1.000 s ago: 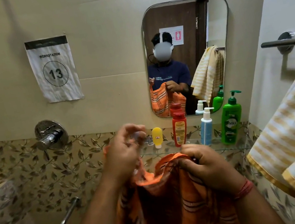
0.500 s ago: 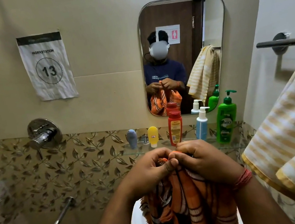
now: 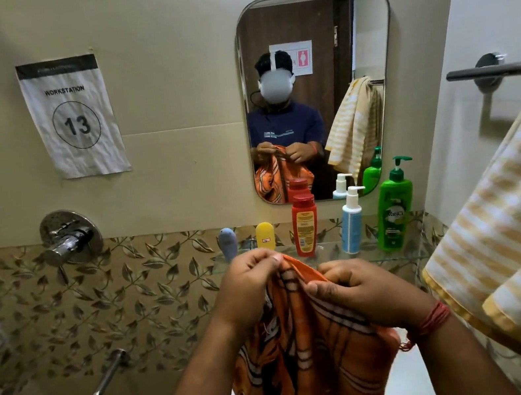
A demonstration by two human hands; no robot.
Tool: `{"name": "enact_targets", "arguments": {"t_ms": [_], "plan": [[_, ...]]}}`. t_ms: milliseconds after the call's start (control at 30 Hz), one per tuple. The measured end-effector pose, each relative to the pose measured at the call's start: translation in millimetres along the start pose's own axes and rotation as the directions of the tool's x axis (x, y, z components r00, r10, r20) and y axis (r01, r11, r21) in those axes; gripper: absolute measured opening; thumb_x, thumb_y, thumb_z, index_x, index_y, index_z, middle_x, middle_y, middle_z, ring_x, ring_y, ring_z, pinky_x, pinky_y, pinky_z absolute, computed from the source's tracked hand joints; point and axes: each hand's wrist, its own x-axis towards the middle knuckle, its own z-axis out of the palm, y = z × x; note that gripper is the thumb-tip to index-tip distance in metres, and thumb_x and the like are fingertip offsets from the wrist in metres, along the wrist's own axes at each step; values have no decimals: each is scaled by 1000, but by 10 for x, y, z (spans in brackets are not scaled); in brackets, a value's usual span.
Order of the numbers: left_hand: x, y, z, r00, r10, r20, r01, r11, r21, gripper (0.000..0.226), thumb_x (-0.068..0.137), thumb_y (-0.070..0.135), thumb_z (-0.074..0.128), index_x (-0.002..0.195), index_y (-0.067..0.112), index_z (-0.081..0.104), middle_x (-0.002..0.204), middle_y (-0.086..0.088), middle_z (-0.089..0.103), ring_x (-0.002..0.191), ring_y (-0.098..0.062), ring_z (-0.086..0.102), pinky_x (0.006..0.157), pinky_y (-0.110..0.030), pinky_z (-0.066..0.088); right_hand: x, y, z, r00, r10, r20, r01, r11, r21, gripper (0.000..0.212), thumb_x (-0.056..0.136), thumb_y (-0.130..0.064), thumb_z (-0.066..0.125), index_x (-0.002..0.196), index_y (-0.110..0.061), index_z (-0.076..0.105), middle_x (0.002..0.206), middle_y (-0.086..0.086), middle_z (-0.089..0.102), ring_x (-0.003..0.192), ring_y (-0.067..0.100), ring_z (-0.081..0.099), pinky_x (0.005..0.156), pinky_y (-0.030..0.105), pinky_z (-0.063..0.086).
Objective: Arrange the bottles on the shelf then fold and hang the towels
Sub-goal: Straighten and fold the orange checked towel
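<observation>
An orange striped towel hangs down in front of me, bunched at the top. My left hand pinches its upper edge at the left, and my right hand grips the edge just to the right. Behind my hands, a glass shelf carries a grey-blue tube, a yellow tube, a red bottle, a blue pump bottle and a green pump bottle, all upright in a row. A yellow-and-white striped towel hangs at the right.
A towel bar is fixed to the right wall above the striped towel. A mirror hangs over the shelf. A chrome mixer knob and spout stick out of the tiled wall at the left. A white basin edge shows below the towel.
My hands came together with the orange towel's top edge half a second ago and have since moved a little apart. The grey-blue tube, hidden by my left hand earlier, shows again.
</observation>
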Motion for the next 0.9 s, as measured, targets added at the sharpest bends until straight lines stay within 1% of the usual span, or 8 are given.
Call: {"name": "enact_targets", "arguments": {"t_ms": [100,267,400,467,600,700,767,900], "plan": [[67,22,-95,962,-89,-257,55,989,-137,30,99,11,51,78,1,69,74,-15,71,72,-20,67,71,-33,53,-66,157,3,998,64,9,-64,995,82,69,77,-81,50,85,-18,76,97,-5,65,90,17,66,82,48,56],[144,63,-250,882,-141,-450,4,957,-290,35,94,4,52,66,13,70,61,-1,68,54,-12,63,49,-17,48,-128,359,-20,992,116,-53,-109,986,127,58,74,-78,56,90,-26,77,101,-2,61,94,14,64,82,41,58],[160,51,-282,864,-135,-484,5,966,-259,32,95,4,52,71,13,72,57,4,70,50,-4,64,45,-13,47,-116,345,-86,974,54,-218,-59,998,-17,68,77,-83,41,88,-25,73,89,-3,59,82,9,59,71,34,56],[167,21,-297,863,-119,-490,16,978,-209,31,96,7,54,72,14,72,59,5,71,53,-2,65,47,-14,48,-112,308,-120,937,-14,-350,-2,999,-45,64,83,-76,41,81,-19,69,80,-5,59,77,10,59,65,30,52],[175,-26,-347,871,-92,-483,44,993,-110,28,97,13,55,76,14,74,70,1,73,69,-13,67,61,-24,49,-137,195,-156,878,5,-478,154,944,292,29,87,-36,66,79,-8,65,77,11,65,72,20,66,62,28,56],[182,-39,-380,872,-98,-480,58,993,-98,27,98,16,55,81,13,75,78,-5,75,78,-20,70,69,-30,52,-152,126,-176,861,21,-508,235,870,435,6,84,-6,66,88,-6,61,80,12,66,78,19,68,66,29,60],[195,-55,-391,873,-100,-477,64,994,-91,27,99,15,55,81,14,75,81,-6,76,82,-21,70,74,-32,54,-138,126,-185,848,23,-530,258,856,449,15,86,3,64,93,-9,61,81,5,64,82,17,67,70,28,60],[229,-127,-392,883,-115,-456,97,993,-64,24,98,18,58,82,15,76,81,-3,77,87,-24,72,81,-38,57,-115,88,-170,812,40,-582,294,834,467,24,85,-2,64,98,-22,69,85,3,64,88,18,67,77,30,60]]}}
